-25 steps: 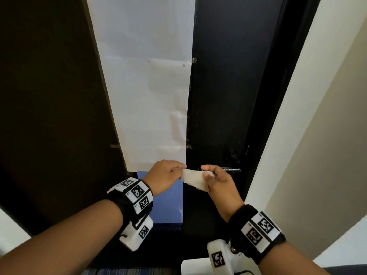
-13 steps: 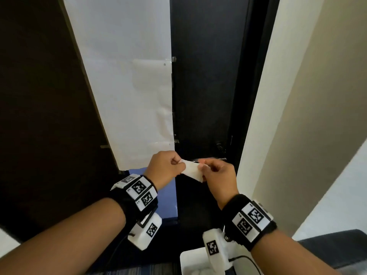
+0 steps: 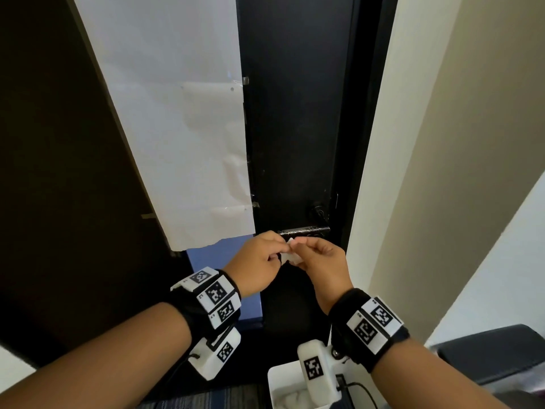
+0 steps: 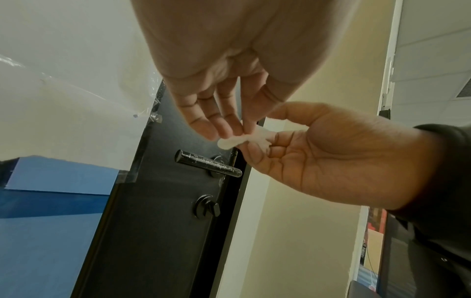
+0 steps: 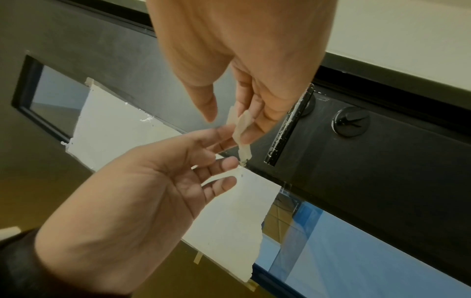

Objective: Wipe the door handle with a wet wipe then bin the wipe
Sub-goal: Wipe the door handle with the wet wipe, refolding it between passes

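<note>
Change: a second ago the wet wipe [image 3: 288, 256] was stretched out as a broad white strip between the two hands; now the hands have closed together and the wipe is bunched into a small wad.
Wipe, look: white, damp-looking, folded and crumpled, with a rounded lobe at one end and a ragged edge at the other in the left wrist view [image 4: 244, 139].
Left grip: the left hand [image 3: 256, 264] pinches one end of the wipe with its fingertips [image 4: 230, 129]; the other fingers lie loosely extended.
Right grip: the right hand [image 3: 323, 265] pinches the other end between thumb and fingers [image 5: 251, 131], palm half open.
Wipe to grip: it spans the short gap between both pinches, most of it hidden behind the fingers in the head view.
Axis: its long side runs roughly from hand to hand, left to right, in the head view; in the right wrist view it hangs down as a narrow strip [image 5: 241, 133].
Place: held in the air just below and in front of the door handle [image 3: 303, 230], not touching it.
Handle: a black horizontal lever with white scuffs [image 4: 207, 163], on the dark door [image 3: 295, 128], with a round thumb-turn lock [image 4: 206, 206] near it.
Nearby: a white paper sheet [image 3: 177, 128] taped over the door's window; a white bin [image 3: 280, 385] below the right wrist.
</note>
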The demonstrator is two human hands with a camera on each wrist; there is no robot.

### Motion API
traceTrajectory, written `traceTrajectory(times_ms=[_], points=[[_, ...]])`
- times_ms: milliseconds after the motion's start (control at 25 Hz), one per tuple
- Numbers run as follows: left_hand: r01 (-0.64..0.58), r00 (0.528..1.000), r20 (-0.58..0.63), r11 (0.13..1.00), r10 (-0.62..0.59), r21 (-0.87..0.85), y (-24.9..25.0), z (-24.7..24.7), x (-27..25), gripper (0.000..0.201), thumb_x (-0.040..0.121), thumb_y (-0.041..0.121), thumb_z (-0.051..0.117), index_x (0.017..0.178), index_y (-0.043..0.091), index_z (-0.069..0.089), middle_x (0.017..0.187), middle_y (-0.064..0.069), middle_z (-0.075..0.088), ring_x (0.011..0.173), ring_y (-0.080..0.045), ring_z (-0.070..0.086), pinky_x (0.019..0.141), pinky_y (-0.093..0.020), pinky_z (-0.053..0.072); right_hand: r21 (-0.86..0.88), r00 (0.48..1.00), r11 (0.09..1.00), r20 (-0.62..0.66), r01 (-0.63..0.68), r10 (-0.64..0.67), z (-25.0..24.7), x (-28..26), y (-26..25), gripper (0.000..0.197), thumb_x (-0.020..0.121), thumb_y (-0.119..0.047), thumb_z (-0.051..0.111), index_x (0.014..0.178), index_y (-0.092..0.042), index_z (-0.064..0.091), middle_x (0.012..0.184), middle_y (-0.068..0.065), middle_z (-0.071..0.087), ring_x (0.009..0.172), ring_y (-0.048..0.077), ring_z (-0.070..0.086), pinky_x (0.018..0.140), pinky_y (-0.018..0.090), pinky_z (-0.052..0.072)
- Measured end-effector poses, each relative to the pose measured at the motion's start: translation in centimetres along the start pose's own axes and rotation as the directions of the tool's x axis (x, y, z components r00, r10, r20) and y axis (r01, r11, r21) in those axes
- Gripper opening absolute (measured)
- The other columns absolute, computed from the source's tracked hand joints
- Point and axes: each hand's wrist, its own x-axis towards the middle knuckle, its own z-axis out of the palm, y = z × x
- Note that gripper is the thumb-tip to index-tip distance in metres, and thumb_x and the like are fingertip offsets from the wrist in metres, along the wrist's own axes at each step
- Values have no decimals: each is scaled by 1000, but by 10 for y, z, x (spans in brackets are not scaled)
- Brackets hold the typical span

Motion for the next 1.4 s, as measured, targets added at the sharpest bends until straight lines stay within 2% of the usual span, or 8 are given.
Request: traceTrajectory(times_ms=[200, 280, 400, 600, 800, 920, 1240, 1400], points=[[13, 1000, -21, 988, -10, 154, -7, -15, 5, 46, 87, -3, 44, 129, 12, 56, 129, -4, 55, 119, -17, 49, 107, -26, 36, -164, 984, 986, -175, 14, -43, -22, 27, 7, 14, 88, -10, 64, 99, -12, 72, 95, 8, 73, 94, 23, 69, 86, 34, 55], [5, 999, -45, 941, 11, 338, -12, -31, 12, 52, 90, 7, 46, 141, 13, 40, 147, -5, 41, 135, -19, 34, 113, -25, 24, -329, 948, 943, -283, 48, -147, -36, 43, 5, 17, 89, -16, 63, 103, -17, 72, 99, 3, 72, 97, 20, 67, 91, 34, 53], [-9, 999, -27, 796, 32, 605, -27, -52, 28, 62, 94, 26, 43, 150, 15, 18, 161, -3, 11, 148, -22, 7, 120, -38, 16, -498, 884, 863, -363, 82, -294, -50, 65, -3, 25, 90, -22, 61, 112, -14, 69, 112, 4, 69, 105, 20, 63, 95, 28, 46], [15, 1000, -9, 612, -12, 790, -45, -55, 51, 69, 96, 44, 31, 151, 16, 1, 161, -2, -15, 147, -23, -14, 121, -47, 6, -804, 860, 546, -88, 237, -503, -46, 89, 12, 24, 91, -9, 58, 110, -2, 69, 112, 15, 64, 103, 30, 61, 91, 24, 42], [53, 998, -21, 576, -62, 816, -58, -50, 56, 71, 96, 50, 24, 151, 14, -4, 160, -3, -19, 148, -21, -13, 121, -45, 6, -870, 807, 358, 73, 338, -586, -26, 82, 33, 22, 88, -3, 59, 107, 2, 69, 106, 15, 64, 101, 32, 56, 89, 25, 40], [53, 998, -21, 583, -62, 810, -60, -47, 59, 72, 96, 51, 23, 151, 14, -5, 160, -5, -19, 148, -20, -13, 121, -45, 7, -855, 749, 244, 223, 458, -624, -2, 69, 41, 23, 81, 3, 66, 104, 3, 69, 102, 16, 66, 95, 31, 60, 86, 28, 50], [64, 998, -48, 642, -42, 764, -59, -39, 55, 71, 95, 51, 25, 151, 15, 0, 161, -6, -13, 148, -21, -11, 121, -45, 9, -761, 702, 188, 434, 621, -564, 41, 59, 65, 23, 80, 5, 64, 100, -2, 71, 94, 8, 65, 86, 20, 57, 78, 20, 47], [52, 998, -67, 740, -9, 671, -53, -29, 43, 66, 96, 46, 34, 150, 14, 16, 161, -9, 5, 149, -22, 7, 120, -40, 18, -749, 730, 195, 493, 633, -474, 27, 49, 79, 17, 82, 2, 62, 95, -4, 71, 96, 6, 65, 86, 19, 59, 74, 16, 46]])
